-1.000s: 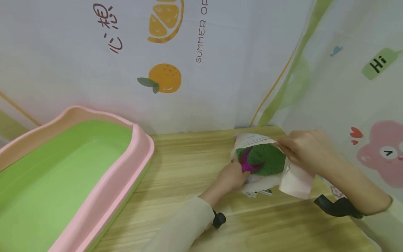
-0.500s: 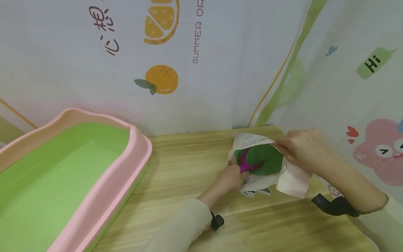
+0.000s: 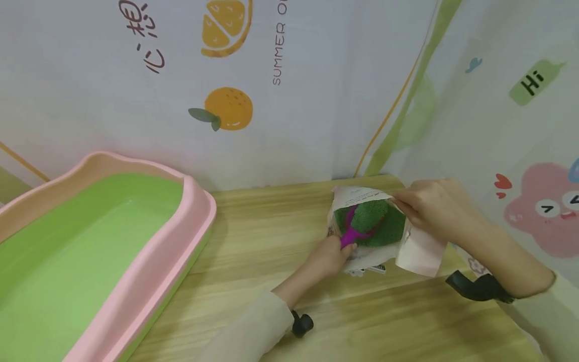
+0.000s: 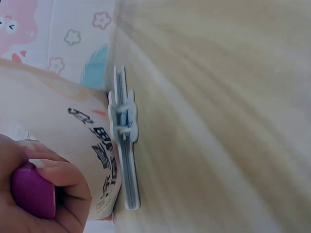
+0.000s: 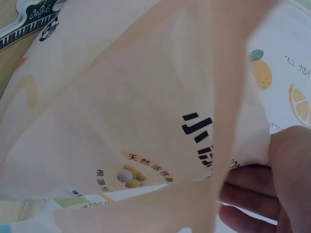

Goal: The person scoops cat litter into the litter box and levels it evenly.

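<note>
In the head view my left hand point(image 3: 327, 257) grips the handle of a purple scoop point(image 3: 349, 238) at the mouth of a white printed bag point(image 3: 357, 195). A heap of green granules point(image 3: 370, 216) fills the scoop, and more loose granules point(image 3: 392, 229) lie in the bag behind it. On the bag's other side my right hand point(image 3: 436, 207) pinches the top edge and holds the mouth wide. The left wrist view shows fingers curled round the purple handle end point(image 4: 33, 191). Beside the bag, on the table, lies a bag clip point(image 4: 127, 145).
A large pink-rimmed green litter tray point(image 3: 149, 266) stands at the left of the wooden table point(image 3: 253, 241). Printed cloth point(image 3: 307, 125) hangs behind the table and along the right side. A bag flap point(image 3: 420, 254) folds down below my right hand.
The scoop has risen a little out of the granules, now with its heap standing clear above the rest. My right hand keeps its hold on the bag. The head view has shifted slightly.
</note>
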Motion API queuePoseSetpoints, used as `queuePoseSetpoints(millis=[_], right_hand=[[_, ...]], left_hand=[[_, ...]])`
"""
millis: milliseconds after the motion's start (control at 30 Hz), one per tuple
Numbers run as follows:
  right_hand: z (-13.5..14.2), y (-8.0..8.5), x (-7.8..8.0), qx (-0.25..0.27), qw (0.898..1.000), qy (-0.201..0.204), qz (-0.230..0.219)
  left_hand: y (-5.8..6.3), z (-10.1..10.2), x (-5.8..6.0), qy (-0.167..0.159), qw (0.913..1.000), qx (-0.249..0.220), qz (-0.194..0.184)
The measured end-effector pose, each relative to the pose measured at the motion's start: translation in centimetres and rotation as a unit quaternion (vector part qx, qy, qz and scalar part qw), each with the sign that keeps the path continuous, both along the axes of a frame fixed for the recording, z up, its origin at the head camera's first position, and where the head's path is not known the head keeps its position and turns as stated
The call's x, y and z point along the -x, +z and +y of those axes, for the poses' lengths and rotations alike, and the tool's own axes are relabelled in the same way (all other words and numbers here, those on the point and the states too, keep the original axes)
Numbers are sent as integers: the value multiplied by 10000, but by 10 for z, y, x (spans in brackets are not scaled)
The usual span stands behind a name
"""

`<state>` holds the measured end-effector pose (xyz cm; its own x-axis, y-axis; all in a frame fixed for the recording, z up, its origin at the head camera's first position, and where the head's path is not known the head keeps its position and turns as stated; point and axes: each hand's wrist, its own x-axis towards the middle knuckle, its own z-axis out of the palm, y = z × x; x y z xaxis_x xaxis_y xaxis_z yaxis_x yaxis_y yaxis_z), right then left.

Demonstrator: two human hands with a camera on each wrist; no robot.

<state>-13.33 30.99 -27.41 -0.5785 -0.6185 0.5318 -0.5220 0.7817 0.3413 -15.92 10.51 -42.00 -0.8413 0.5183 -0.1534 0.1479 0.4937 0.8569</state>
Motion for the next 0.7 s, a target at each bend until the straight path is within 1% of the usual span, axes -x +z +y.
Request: queuePoseSetpoints(millis=[167,333,467,600,700], right_hand=[[-1,3,1,-31,10000,-17,-37],[-1,3,0,-15,9998,-120,-128],[0,3,0,8,9995,-207,-219],[1,3,1,25,9993,-294,-234],[2,3,1,31,9991,-356,-234]], left_hand=[[-2,-5,-6,15,9995,-259,206],[-6,-9,-9,55,9988,-384,288],[-7,-12,-12,-34,9982,-494,329],[-8,-15,-15,-97,9984,-470,312],[-9,-18,-18,-151,9983,-375,428]])
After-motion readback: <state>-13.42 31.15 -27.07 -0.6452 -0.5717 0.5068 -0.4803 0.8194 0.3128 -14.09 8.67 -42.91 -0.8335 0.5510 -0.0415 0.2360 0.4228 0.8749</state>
